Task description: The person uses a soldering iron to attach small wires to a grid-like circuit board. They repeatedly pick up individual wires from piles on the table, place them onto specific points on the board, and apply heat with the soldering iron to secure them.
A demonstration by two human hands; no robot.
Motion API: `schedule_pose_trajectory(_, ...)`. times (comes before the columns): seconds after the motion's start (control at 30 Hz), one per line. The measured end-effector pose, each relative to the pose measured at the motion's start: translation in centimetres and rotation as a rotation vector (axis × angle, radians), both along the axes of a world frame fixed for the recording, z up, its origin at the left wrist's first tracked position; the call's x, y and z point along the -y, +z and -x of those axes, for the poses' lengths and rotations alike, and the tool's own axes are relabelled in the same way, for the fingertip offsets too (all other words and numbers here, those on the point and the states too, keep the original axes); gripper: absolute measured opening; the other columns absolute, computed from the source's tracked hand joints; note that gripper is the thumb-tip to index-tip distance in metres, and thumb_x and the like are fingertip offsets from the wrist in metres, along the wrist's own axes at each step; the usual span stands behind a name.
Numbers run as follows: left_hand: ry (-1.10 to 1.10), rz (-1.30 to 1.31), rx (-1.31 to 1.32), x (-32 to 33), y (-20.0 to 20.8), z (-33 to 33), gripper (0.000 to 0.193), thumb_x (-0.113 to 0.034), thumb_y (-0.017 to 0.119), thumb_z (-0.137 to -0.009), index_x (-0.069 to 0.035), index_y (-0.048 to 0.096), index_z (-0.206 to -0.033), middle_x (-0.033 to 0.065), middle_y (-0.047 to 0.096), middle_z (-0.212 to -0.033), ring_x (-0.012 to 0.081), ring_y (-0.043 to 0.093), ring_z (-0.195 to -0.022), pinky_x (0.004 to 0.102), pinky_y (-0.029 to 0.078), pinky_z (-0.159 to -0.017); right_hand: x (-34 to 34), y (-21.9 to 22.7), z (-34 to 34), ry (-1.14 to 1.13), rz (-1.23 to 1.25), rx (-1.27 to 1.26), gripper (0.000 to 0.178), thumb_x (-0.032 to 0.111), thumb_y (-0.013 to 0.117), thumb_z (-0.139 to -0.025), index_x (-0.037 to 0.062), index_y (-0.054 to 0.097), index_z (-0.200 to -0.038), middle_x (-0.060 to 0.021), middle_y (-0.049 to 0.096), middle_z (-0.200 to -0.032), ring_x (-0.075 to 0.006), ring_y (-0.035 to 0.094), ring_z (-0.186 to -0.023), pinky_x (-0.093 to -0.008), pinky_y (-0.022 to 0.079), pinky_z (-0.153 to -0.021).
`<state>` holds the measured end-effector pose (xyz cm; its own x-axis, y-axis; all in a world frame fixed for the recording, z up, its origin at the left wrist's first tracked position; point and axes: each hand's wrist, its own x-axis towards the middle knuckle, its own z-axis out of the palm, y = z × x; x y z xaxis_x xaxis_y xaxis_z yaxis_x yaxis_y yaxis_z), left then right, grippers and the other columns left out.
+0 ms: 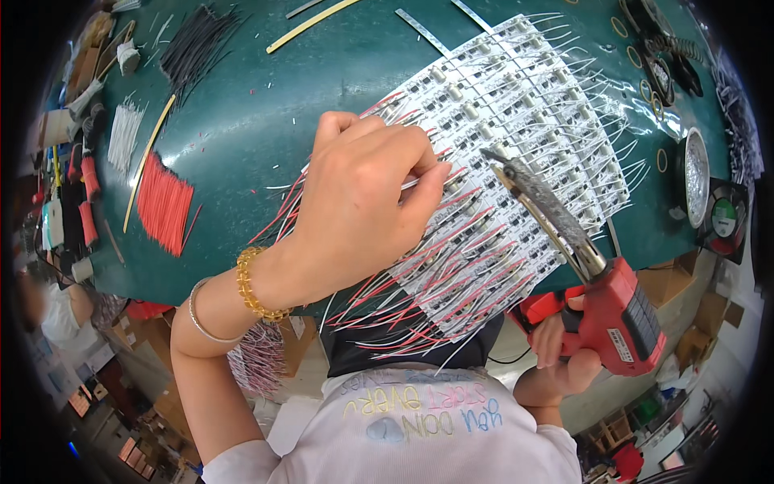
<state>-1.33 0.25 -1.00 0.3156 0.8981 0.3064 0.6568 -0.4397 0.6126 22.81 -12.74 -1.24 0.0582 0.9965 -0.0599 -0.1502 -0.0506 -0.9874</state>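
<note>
My left hand is over the left side of a white panel of small circuit boards. Its thumb and forefinger are pinched together, and a thin white wire shows between them. My right hand is wrapped round the grip of a red soldering gun. The gun's metal tip is above the boards, a short way right of my left fingertips. Red and white wires stick out from the panel's near left edge, and white wires from its right edge.
On the green table at the left lie a bundle of red wires, white wires and black wires. A metal bowl and a small fan stand at the right. A solder spool is at the back right.
</note>
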Motion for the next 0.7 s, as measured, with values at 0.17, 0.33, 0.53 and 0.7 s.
schedule_pose_trajectory(0.17, -0.003, 0.028, 0.009, -0.1, 0.0, 0.0, 0.016, -0.006, 0.068, -0.071, -0.007, 0.054, -0.063, -0.0005, 0.05, -0.055, 0.0146, 0.044, -0.051, 0.03, 0.033, -0.067, -0.3, -0.2, 0.3, 0.026, 0.001, 0.06, 0.067, 0.05, 0.052, -0.086, -0.0089, 0.037, -0.113, -0.0008, 0.044, -0.046, -0.0105, 0.042, -0.036, -0.024, 0.035, -0.037)
schedule_pose_trajectory(0.33, -0.005, 0.033, 0.014, -0.2, 0.0, 0.1, 0.017, -0.006, 0.068, -0.071, -0.007, 0.054, -0.063, -0.0003, 0.049, -0.054, 0.0143, 0.043, -0.051, 0.0295, 0.032, -0.066, -0.4, -0.3, 0.4, 0.055, 0.025, 0.057, 0.065, 0.05, 0.057, -0.083, -0.0085, 0.041, -0.107, -0.0005, 0.044, -0.047, -0.0101, 0.042, -0.037, -0.0232, 0.036, -0.038)
schedule_pose_trajectory(0.53, 0.006, 0.006, 0.016, -0.1, 0.0, 0.0, 0.017, -0.007, 0.068, -0.072, -0.007, 0.054, -0.062, 0.0001, 0.049, -0.054, 0.0149, 0.044, -0.051, 0.0296, 0.033, -0.066, 1.8, -2.6, -1.9, 0.036, -0.047, 0.443, 0.065, 0.049, 0.061, -0.08, -0.0083, 0.043, -0.105, 0.0002, 0.044, -0.048, -0.0097, 0.042, -0.037, -0.0226, 0.035, -0.038)
schedule_pose_trajectory(0.7, 0.009, 0.018, 0.004, -0.2, 0.1, 0.1, 0.017, -0.007, 0.068, -0.072, -0.007, 0.054, -0.062, 0.0003, 0.049, -0.054, 0.0154, 0.044, -0.051, 0.0294, 0.033, -0.067, 2.2, -2.1, -1.4, -0.049, -0.028, 0.353, 0.071, 0.05, 0.06, -0.08, -0.0106, 0.04, -0.112, -0.0003, 0.044, -0.047, -0.0098, 0.042, -0.036, -0.0228, 0.035, -0.038)
